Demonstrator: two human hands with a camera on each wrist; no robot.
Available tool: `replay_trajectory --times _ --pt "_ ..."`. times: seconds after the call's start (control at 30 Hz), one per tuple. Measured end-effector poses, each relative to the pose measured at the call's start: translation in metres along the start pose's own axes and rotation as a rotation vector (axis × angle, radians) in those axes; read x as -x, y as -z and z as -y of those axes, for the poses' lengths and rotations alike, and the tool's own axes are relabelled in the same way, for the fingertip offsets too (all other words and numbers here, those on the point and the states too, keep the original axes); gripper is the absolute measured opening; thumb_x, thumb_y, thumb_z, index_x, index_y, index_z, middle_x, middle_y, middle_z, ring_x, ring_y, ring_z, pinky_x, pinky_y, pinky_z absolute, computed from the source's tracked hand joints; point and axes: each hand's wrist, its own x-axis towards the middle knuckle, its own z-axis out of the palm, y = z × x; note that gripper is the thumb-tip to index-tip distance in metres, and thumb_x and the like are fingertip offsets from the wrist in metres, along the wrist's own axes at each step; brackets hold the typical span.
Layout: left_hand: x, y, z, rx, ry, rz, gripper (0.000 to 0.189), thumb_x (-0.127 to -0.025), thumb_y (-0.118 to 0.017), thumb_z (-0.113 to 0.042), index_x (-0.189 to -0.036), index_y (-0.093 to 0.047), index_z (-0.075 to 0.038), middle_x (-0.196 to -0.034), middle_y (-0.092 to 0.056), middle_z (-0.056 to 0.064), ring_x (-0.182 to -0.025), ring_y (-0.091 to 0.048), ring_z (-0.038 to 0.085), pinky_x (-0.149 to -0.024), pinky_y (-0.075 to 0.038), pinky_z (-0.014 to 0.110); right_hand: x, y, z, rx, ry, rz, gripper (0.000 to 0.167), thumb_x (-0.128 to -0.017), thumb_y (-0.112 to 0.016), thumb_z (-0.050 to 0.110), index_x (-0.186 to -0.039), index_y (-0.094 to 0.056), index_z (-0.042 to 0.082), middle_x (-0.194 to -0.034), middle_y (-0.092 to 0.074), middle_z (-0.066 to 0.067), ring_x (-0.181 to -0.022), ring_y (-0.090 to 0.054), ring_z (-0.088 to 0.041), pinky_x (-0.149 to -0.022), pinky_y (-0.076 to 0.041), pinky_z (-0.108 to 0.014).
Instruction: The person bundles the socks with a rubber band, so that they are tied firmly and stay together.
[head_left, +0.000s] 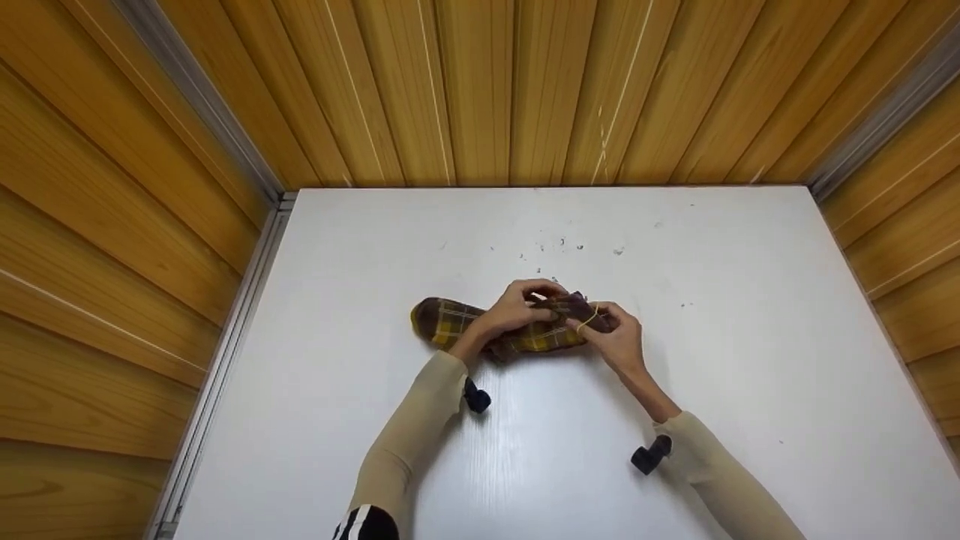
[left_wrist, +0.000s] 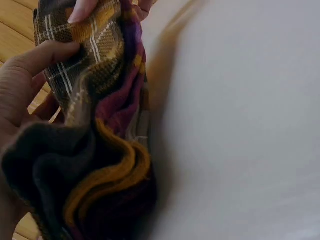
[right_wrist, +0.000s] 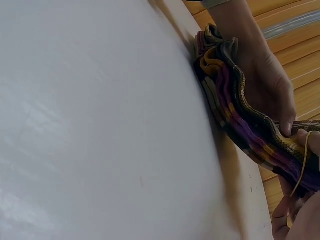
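A stack of plaid socks [head_left: 457, 321] in brown, yellow and purple lies across the middle of the table. My left hand [head_left: 517, 306] grips the stack around its middle, thumb on the near side. At the stack's right end, a thin yellow rubber band [head_left: 589, 319] loops across the fabric. My right hand [head_left: 621, 337] holds that end, with the rubber band pulled taut at its thumb and fingers. In the left wrist view, the folded sock layers [left_wrist: 115, 175] show dark grey, mustard and purple edges. The right wrist view shows the band [right_wrist: 304, 162] stretched over the layered socks.
The white table [head_left: 337, 420] carries small dark specks and scuffs [head_left: 562, 244] beyond the socks. Wood-panelled walls [head_left: 480, 90] enclose it at the back and sides. A small black camera [head_left: 477, 397] is strapped at the left wrist, another [head_left: 651, 455] at the right.
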Motion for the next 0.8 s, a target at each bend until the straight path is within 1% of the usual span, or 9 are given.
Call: replay_trajectory --times 0.13,0.2,0.27,0.33,0.4,0.47,0.6,0.67,0.8 --pt "0.007 -0.009 -0.025 -0.103 -0.161 -0.067 0.021 -0.092 -0.074 -0.010 -0.113 -0.075 -0.007 -0.115 -0.071 0.012 -0.110 -0.064 0.024 -0.101 -0.049 0.044 0.006 -0.003 0.016 0.020 0.046 -0.013 0.032 -0.078 -0.081 -0.006 -0.108 -0.070 -0.009 -0.106 -0.071 -0.022 -0.085 -0.061 -0.002 -0.078 -0.048 -0.015" --pt "0.009 -0.016 -0.036 -0.188 -0.239 -0.093 0.017 -0.092 -0.077 -0.017 -0.106 -0.078 -0.008 -0.110 -0.071 0.011 -0.107 -0.063 0.025 -0.101 -0.048 0.041 0.011 -0.004 0.026 0.049 0.091 -0.018 0.029 -0.078 -0.079 -0.009 -0.106 -0.069 -0.012 -0.104 -0.071 -0.024 -0.085 -0.060 0.000 -0.079 -0.048 -0.014" --pt "0.010 -0.022 -0.045 -0.305 -0.277 -0.114 0.016 -0.089 -0.081 -0.023 -0.099 -0.081 -0.010 -0.106 -0.071 0.009 -0.104 -0.062 0.023 -0.099 -0.048 0.035 0.014 -0.004 0.035 0.076 0.151 -0.023 0.027 -0.078 -0.078 -0.011 -0.103 -0.067 -0.013 -0.100 -0.071 -0.023 -0.081 -0.058 0.001 -0.076 -0.046 -0.013" --pt "0.010 -0.029 -0.050 -0.450 -0.273 -0.145 0.017 -0.086 -0.084 -0.027 -0.095 -0.082 -0.012 -0.104 -0.071 0.005 -0.101 -0.062 0.020 -0.096 -0.047 0.030 0.015 -0.006 0.035 0.095 0.206 -0.035 0.025 -0.078 -0.079 -0.012 -0.101 -0.067 -0.013 -0.097 -0.070 -0.023 -0.080 -0.057 0.001 -0.074 -0.046 -0.012" --pt "0.011 -0.034 -0.052 -0.587 -0.241 -0.169 0.019 -0.085 -0.085 -0.031 -0.094 -0.083 -0.015 -0.104 -0.071 0.003 -0.099 -0.062 0.019 -0.090 -0.049 0.029 0.015 -0.008 0.031 0.123 0.261 -0.056 0.024 -0.077 -0.079 -0.012 -0.098 -0.067 -0.012 -0.094 -0.069 -0.022 -0.079 -0.055 0.000 -0.073 -0.044 -0.012" --pt "0.011 -0.038 -0.054 -0.669 -0.197 -0.184 0.020 -0.084 -0.085 -0.033 -0.094 -0.083 -0.016 -0.102 -0.072 0.001 -0.098 -0.063 0.018 -0.087 -0.051 0.029 0.012 -0.011 0.019 0.151 0.312 -0.077 0.024 -0.076 -0.082 -0.012 -0.096 -0.068 -0.010 -0.092 -0.068 -0.020 -0.080 -0.054 -0.002 -0.073 -0.043 -0.012" --pt "0.010 -0.042 -0.057 -0.731 -0.117 -0.188 0.020 -0.084 -0.085 -0.035 -0.093 -0.083 -0.017 -0.099 -0.072 0.000 -0.096 -0.065 0.017 -0.085 -0.052 0.029 0.007 -0.013 -0.003 0.202 0.379 -0.085 0.026 -0.075 -0.084 -0.008 -0.094 -0.068 -0.004 -0.090 -0.067 -0.014 -0.080 -0.054 -0.006 -0.073 -0.042 -0.012" --pt "0.010 -0.044 -0.059 -0.744 -0.089 -0.183 0.018 -0.084 -0.085 -0.033 -0.091 -0.083 -0.017 -0.098 -0.072 0.000 -0.095 -0.065 0.016 -0.083 -0.052 0.028 0.007 -0.012 -0.006 0.228 0.399 -0.085 0.025 -0.074 -0.085 -0.007 -0.093 -0.068 -0.003 -0.089 -0.066 -0.012 -0.078 -0.055 -0.009 -0.072 -0.043 -0.012" --pt "0.009 -0.047 -0.059 -0.762 -0.086 -0.181 0.013 -0.084 -0.083 -0.027 -0.087 -0.082 -0.014 -0.098 -0.073 0.000 -0.095 -0.064 0.017 -0.084 -0.052 0.028 0.008 -0.012 -0.007 0.271 0.415 -0.109 0.024 -0.073 -0.085 -0.006 -0.088 -0.067 -0.002 -0.085 -0.066 -0.010 -0.076 -0.057 -0.012 -0.072 -0.043 -0.012"
